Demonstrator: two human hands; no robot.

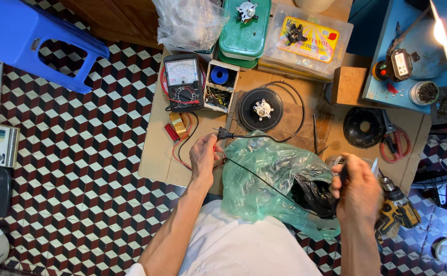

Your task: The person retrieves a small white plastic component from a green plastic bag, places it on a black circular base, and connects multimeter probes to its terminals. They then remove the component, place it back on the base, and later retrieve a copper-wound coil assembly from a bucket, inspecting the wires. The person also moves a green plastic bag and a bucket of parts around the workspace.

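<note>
A single view is given — taken from the person's head and aimed almost straight down. The cardboard sheet [157, 153] on the tiled floor [80, 153] is seen from close above, lap and forearms at the bottom edge; the far corners are perhaps slightly stretched.

The green plastic bag [269, 179] hides most of the black object [313, 197] inside it, and the blue stool [34, 41] is cut off at the top edge.

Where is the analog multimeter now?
In the head view, the analog multimeter lies at the far left of the cardboard mat, beside the small parts box, beyond the left hand.
</note>
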